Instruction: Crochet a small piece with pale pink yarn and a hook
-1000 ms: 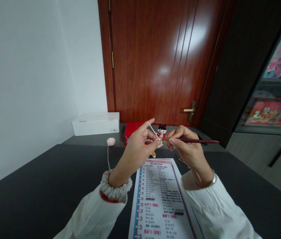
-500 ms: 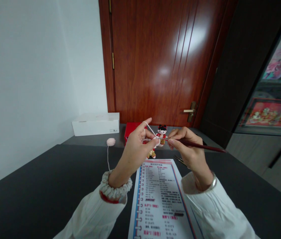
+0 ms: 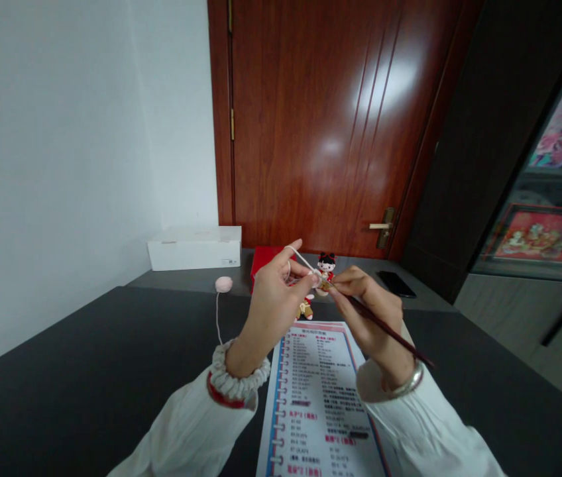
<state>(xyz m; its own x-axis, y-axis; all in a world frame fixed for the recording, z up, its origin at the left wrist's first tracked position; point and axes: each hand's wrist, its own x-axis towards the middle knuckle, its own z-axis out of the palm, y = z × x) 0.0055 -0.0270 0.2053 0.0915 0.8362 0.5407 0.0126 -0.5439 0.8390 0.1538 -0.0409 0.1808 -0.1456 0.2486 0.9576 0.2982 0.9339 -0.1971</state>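
Observation:
My left hand (image 3: 274,298) pinches a small pale pink crochet piece (image 3: 316,278), with the yarn looped over its raised index finger. My right hand (image 3: 373,315) is closed on a crochet hook (image 3: 390,331) with a long dark red handle, its tip at the piece. From a pale pink yarn ball (image 3: 224,284) on the table, a strand runs down to my left wrist. Under my hands lies a spiral-bound pattern booklet (image 3: 323,397) with printed text. Just behind the hands stands a black-haired doll (image 3: 326,263); a second figure (image 3: 305,309) is partly hidden by my left hand.
A long white box (image 3: 195,254) sits at the back left against the wall. Behind my left hand is a red box (image 3: 261,260). A black phone (image 3: 396,284) lies at the back right. Beyond the dark table (image 3: 87,371) are a wooden door and a cabinet.
My right hand has moved slightly left and tilted the hook, so its handle end points lower. The phone now shows beyond it. The whole view has shifted a little.

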